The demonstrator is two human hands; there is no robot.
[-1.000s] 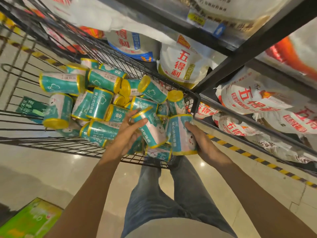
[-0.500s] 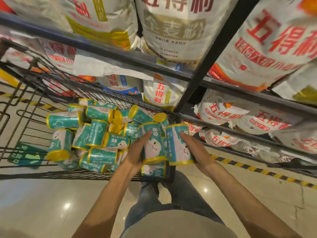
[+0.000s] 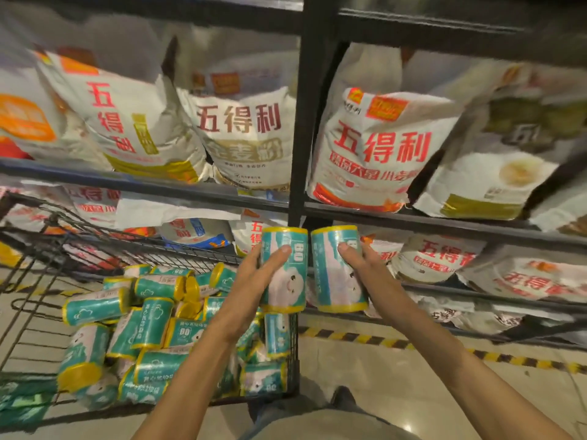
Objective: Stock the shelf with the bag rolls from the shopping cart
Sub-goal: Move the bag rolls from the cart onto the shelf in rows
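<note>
One bag roll (image 3: 283,271) is clasped upright by the left hand (image 3: 254,281), fingers wrapped round it. A second roll (image 3: 338,269) is gripped likewise by the right hand (image 3: 365,268), both held clear of the shopping cart (image 3: 47,249), probably for shelving.

One bag roll (image 3: 283,269) per hand.

Both forearms bare — no sleeves, watch or rings on the left hand (image 3: 254,281) or right hand (image 3: 362,265). Below them, a pale grey-beige shirt hem (image 3: 317,423) — above it, blue denim jeans (image 3: 286,404) and one dark shoe (image 3: 343,396).
</note>
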